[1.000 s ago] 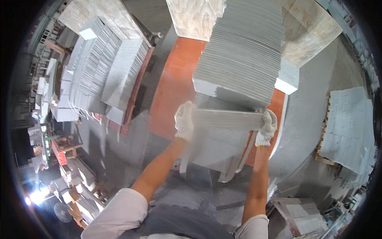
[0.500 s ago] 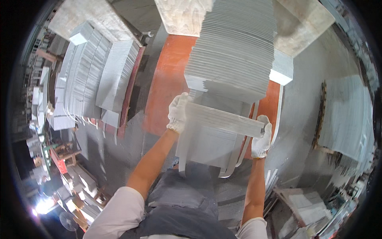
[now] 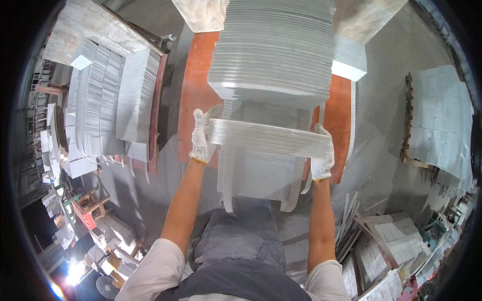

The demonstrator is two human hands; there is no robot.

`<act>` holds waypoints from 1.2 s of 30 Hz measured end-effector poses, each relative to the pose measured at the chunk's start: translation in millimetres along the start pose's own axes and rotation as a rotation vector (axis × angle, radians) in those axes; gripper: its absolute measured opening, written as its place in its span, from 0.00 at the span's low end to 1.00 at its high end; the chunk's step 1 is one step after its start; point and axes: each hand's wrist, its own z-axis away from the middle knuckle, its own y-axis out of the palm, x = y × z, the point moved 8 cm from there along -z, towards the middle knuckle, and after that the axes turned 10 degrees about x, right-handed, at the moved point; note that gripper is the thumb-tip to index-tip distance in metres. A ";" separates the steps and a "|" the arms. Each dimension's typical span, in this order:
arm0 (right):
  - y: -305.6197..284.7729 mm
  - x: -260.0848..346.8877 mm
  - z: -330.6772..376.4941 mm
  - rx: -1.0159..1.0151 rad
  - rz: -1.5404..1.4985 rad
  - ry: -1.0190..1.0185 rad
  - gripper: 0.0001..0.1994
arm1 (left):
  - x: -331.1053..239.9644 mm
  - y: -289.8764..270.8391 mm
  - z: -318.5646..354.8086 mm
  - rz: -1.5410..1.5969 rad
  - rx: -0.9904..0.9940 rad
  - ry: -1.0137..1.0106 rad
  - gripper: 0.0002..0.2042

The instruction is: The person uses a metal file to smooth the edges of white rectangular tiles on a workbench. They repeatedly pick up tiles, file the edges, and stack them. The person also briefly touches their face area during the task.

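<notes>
Several flat grey slabs lie stacked across in front of me, their long edges facing me and their corners rounded. My left hand, in a white knitted glove, is at the stack's left end, fingers pointing up and away. At the right end my right hand, gloved alike, is closed around the corner. The slabs are held between both hands, above a lower grey block of slabs. Whether they touch that block is hard to tell. Just beyond rises a tall stack of the same grey slabs.
Orange-red boards lie under the tall stack. More slabs stand on a pallet at the left, beside a pale upright panel. A covered pallet load is at the far right. Wooden crates stand at lower right.
The held slabs, tilted down to the right before, are now closer to level. Both hands have moved with them. The whole view has shifted, with the tall stack now further left and up.
</notes>
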 end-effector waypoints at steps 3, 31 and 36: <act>31.2 36.4 -4.1 0.420 0.138 -0.257 0.24 | 10.1 3.6 -3.2 0.066 0.078 -0.063 0.40; -21.4 -55.0 -32.2 0.148 -0.148 -0.022 0.22 | 27.6 -23.9 -5.6 -0.132 -0.200 -0.079 0.36; -34.1 -76.5 -35.4 0.103 -0.694 -0.072 0.14 | 19.5 -18.2 -2.3 -0.176 -0.173 0.007 0.34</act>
